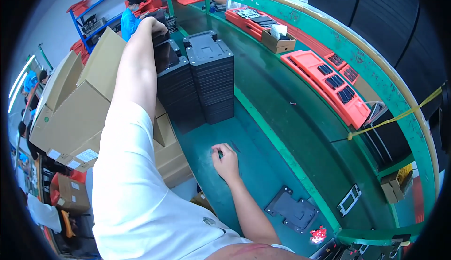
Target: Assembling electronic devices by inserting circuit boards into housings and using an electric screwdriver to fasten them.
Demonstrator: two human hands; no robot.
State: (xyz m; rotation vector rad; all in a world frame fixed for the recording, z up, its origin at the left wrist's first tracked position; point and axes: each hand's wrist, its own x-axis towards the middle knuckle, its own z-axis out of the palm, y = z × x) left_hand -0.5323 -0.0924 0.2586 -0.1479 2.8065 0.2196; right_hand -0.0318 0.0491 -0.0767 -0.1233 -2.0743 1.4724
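My left arm stretches far forward, and my left hand (159,25) bends down at the dark parts beyond the near stacks. Its fingertips are too small and partly hidden to show whether they grip anything. Just nearer stand two tall stacks of black plastic trays, the left stack (174,98) with a glossy dark panel (166,56) on top, the right stack (209,79) topped by a notched tray. Low over the green bench (199,140), my right hand (226,162) has its fingers curled toward the thumb; anything in them is hidden. A single black notched plate (293,209) lies right of my right forearm.
Large cardboard boxes (70,114) crowd the left side. Beyond the bench, a green conveyor (286,100) runs alongside. Red trays (329,84) with dark parts, a small open carton (278,42) and a metal frame (349,200) sit to the right. A person in blue (128,23) stands at the far end.
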